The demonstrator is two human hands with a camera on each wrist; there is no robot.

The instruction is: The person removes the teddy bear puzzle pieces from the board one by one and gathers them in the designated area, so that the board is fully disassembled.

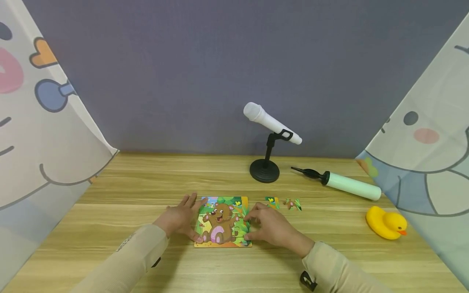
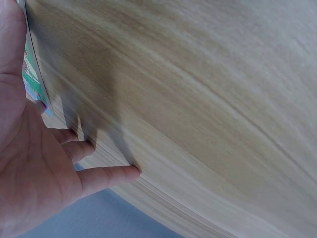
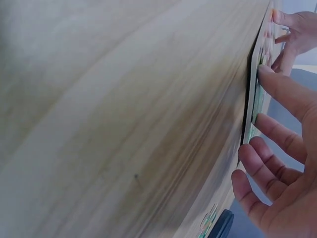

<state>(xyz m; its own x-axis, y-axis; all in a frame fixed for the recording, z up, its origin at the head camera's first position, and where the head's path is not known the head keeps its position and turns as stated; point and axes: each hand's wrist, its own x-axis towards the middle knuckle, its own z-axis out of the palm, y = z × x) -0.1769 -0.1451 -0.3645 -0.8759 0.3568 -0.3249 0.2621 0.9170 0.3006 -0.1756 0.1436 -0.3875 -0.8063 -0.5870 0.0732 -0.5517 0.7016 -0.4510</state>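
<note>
A bear jigsaw puzzle (image 1: 221, 228) lies flat on the wooden table, showing a brown bear on a green background. My left hand (image 1: 182, 217) rests at its left edge, thumb on the lower left part and fingers spread toward the upper left corner. In the left wrist view, the left fingers (image 2: 111, 177) reach out over the wood. My right hand (image 1: 271, 226) is at the puzzle's right edge, with thumb and index fingertips touching its surface, set apart. The other right fingers (image 3: 255, 163) bend loosely beside the edge. Two loose puzzle pieces, a corner piece (image 1: 272, 202) and a bear-paw piece (image 1: 292, 204), lie beyond the right hand.
A white microphone (image 1: 272, 122) on a black stand (image 1: 264, 170) stands behind the puzzle. To the right lie a pale green hand pump (image 1: 351, 186) and a yellow rubber duck (image 1: 385, 222). A grey panel (image 1: 183, 81) closes off the back, with cartoon-printed cloth at both sides.
</note>
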